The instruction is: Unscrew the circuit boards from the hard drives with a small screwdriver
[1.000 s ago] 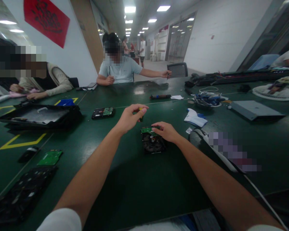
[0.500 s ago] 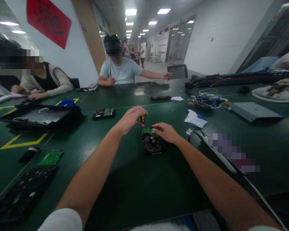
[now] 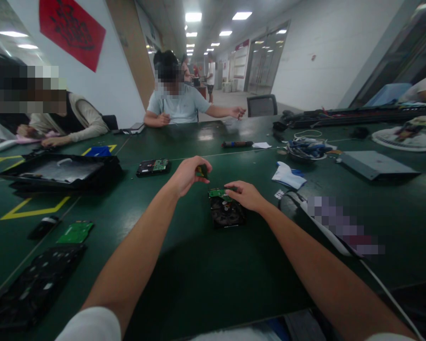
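A black hard drive (image 3: 226, 213) lies on the dark green table (image 3: 206, 279) in front of me, with a small green circuit board (image 3: 216, 192) at its far end. My right hand (image 3: 244, 194) rests on that far end, fingers pressed down on the board's edge. My left hand (image 3: 187, 174) hovers just above and left of the drive, fingers closed round a small screwdriver (image 3: 202, 171) with a yellow and black handle, its tip pointing down toward the board.
Another hard drive (image 3: 152, 166) lies further back. A black tray (image 3: 57, 170) and a loose green board (image 3: 74, 232) are at the left, a keyboard-like part (image 3: 31, 289) at the near left. A grey box (image 3: 376, 163), cables (image 3: 307, 146) and cloth (image 3: 287, 174) sit right. People sit across the table.
My left hand has lowered slightly and turned, so the screwdriver handle now sits deeper in the fingers. My right hand stays on the drive. The person opposite has drawn an outstretched hand a little inward.
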Tool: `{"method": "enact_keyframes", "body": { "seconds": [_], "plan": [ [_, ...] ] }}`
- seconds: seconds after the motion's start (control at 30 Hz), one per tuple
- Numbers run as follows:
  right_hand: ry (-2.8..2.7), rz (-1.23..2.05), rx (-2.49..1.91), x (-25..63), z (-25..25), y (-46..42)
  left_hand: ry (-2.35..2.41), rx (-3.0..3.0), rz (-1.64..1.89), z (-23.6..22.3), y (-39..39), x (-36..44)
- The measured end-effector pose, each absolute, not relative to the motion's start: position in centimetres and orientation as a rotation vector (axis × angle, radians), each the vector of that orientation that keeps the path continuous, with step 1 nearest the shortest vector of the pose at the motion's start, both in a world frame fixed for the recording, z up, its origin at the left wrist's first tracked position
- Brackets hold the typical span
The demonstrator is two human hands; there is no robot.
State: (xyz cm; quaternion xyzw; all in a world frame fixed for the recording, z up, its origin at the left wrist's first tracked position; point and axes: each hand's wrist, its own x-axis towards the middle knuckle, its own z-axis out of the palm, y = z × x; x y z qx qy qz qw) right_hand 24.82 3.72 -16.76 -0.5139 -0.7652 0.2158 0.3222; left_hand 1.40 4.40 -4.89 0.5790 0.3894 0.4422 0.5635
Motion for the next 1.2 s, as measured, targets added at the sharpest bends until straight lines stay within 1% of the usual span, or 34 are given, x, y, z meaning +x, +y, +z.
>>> {"method": "enact_keyframes", "body": {
  "seconds": [0.13, 0.33, 0.6, 0.8, 0.9, 1.0, 1.2],
  "plan": [
    [-2.003, 0.602, -1.336, 25.0, -16.8, 3.8, 0.934, 1.427, 1.023, -4.7, 4.3, 1.1],
    [-1.977, 0.632, -1.362, 25.1, -16.9, 3.9, 0.811, 1.272, 0.938, -4.7, 3.8, 1.7],
    [-1.99, 0.62, -1.384, 24.9, -16.9, 3.9, 0.936, 1.4, 1.092, -4.9, 3.9, 1.9],
    [-1.98, 0.602, -1.389, 24.8, -16.9, 3.8, 0.901, 1.194, 1.038, -4.7, 3.8, 2.2],
    [-1.977, 0.59, -1.386, 24.9, -17.0, 3.9, 0.944, 1.126, 1.109, -4.7, 3.9, 2.3],
    [-1.991, 0.573, -1.374, 24.9, -17.1, 4.0, 1.01, 1.188, 1.184, -4.7, 4.1, 2.2],
    [-1.993, 0.567, -1.371, 25.0, -17.1, 4.0, 0.992, 1.175, 1.113, -4.5, 4.0, 2.1]
  ]
}}
